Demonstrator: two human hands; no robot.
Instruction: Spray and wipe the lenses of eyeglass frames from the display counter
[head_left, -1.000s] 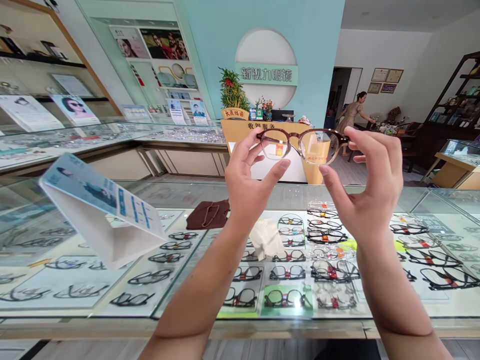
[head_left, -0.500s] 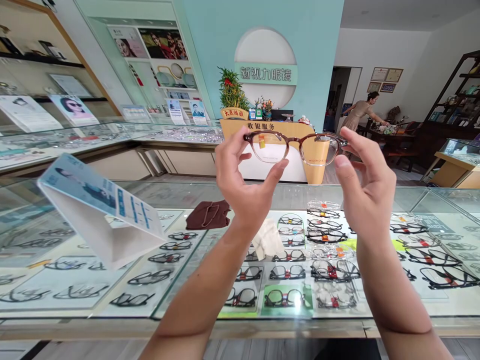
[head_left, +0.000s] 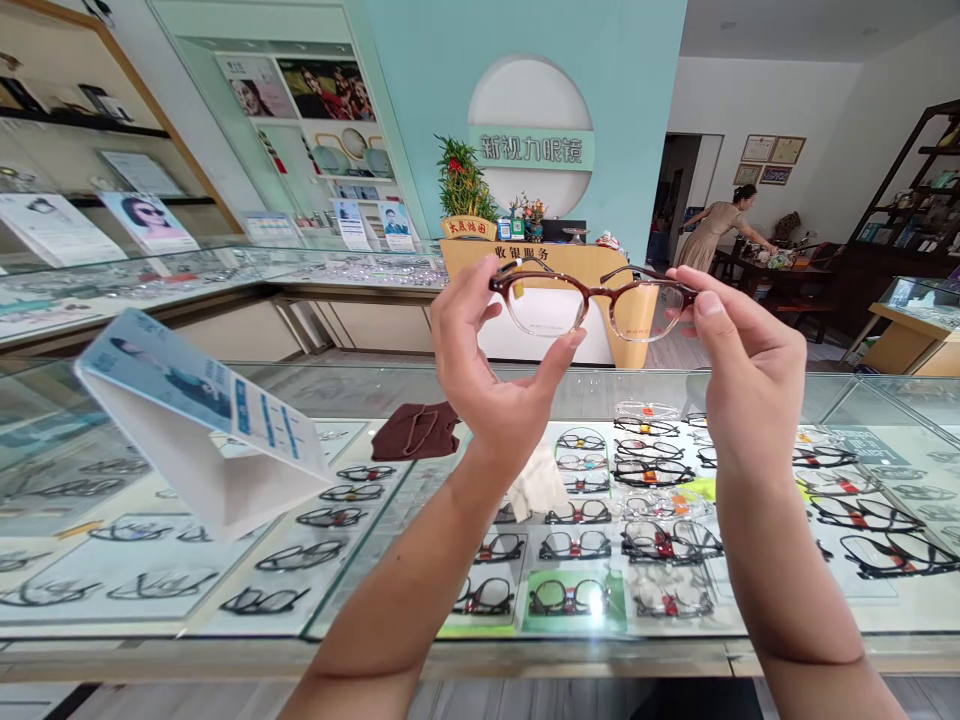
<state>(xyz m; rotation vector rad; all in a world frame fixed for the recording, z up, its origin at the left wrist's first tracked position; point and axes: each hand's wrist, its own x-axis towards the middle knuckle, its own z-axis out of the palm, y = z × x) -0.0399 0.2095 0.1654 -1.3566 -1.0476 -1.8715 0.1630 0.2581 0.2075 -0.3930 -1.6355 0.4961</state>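
Note:
A pair of eyeglasses (head_left: 600, 291) with a dark brown upper rim and clear lower rims is held up above the glass counter, its lenses spread between both hands. My left hand (head_left: 495, 350) grips the frame at its left end, thumb beneath the left lens. On the other end, my right hand (head_left: 739, 350) pinches the frame near the hinge with thumb and fingers. The temples point away from me, partly hidden behind the lenses. Below, a cream cloth (head_left: 538, 482) and a brown pouch (head_left: 415, 430) lie on the counter.
The glass display counter (head_left: 600, 650) holds many eyeglasses in rows. A white tent-shaped sign (head_left: 202, 420) stands on its left. Beyond is a wooden cashier desk (head_left: 630, 345) with a potted plant (head_left: 465, 185). At the back right, a person (head_left: 724, 225) leans over a table.
My right hand has shifted slightly right, its thumb now up against the frame's end. The eyeglasses have tilted and dropped slightly, showing more of the temples. My left hand has barely moved.

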